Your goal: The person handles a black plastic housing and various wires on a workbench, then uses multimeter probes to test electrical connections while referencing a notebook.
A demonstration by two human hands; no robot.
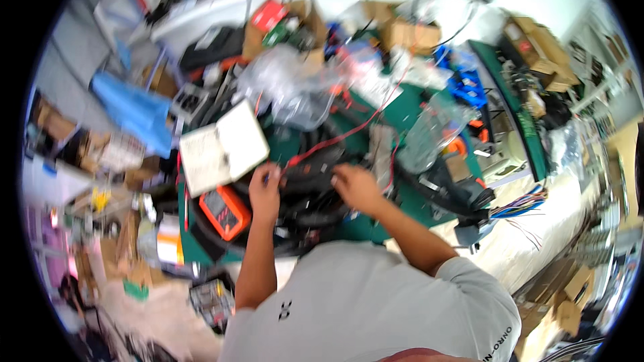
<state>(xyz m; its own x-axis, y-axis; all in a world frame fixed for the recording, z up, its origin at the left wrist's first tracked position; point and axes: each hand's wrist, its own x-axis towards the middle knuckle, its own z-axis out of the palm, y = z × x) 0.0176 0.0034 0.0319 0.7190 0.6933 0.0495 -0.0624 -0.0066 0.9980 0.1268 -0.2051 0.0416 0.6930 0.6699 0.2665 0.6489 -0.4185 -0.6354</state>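
Near the desk (379,231) edge, brace the black cables (308,181); left hand (265,191) pinches a dark thing (266,177), right hand (359,190) grip unclear.

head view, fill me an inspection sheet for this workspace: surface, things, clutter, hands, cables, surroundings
Surface: green table, heavily covered.
Job's things: black bundles around the hands; orange-cased meter beside the left forearm.
Clutter: open notebook, clear plastic bags, blue tray.
Grippers: left hand, fingers bent near the red cable, grip too blurred to tell; right hand, fingers at the black bundles, grip unclear.
Cables: red cable across the table; multicoloured wires fanned out at right.
Surroundings: cardboard boxes, light-blue sheet.
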